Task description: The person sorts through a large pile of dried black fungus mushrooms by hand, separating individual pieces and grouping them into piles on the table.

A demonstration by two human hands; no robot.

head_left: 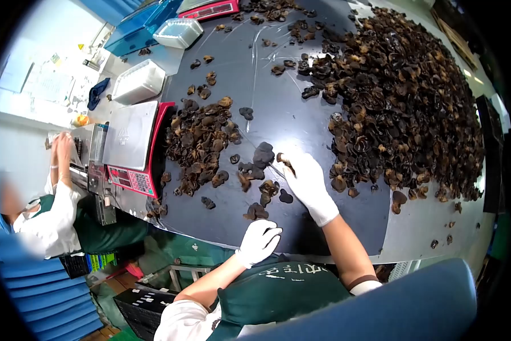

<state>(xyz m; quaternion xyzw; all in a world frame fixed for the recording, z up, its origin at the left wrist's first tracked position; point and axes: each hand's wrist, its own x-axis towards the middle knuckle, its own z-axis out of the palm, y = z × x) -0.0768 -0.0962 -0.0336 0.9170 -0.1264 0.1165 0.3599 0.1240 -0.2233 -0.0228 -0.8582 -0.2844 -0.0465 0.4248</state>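
My right hand (306,184), in a white glove, pinches a small dark wood ear mushroom (280,158) at its fingertips, just above the dark tabletop. Beside those fingertips lie several loose wood ears (263,154), some overlapping. My left hand (258,243), also gloved in white, is at the near edge of the table with its fingers curled in. Whether anything is inside it is hidden. One brown wood ear (256,212) lies just beyond the left hand. A smaller pile of wood ears (201,139) is to the left.
A large wood ear heap (403,102) covers the table's right side. At left stands a red scale (131,139) with a metal pan, near a clear plastic tub (139,81). Further back are another tub (177,33) and a blue bin (139,27). A co-worker (51,210) works at far left.
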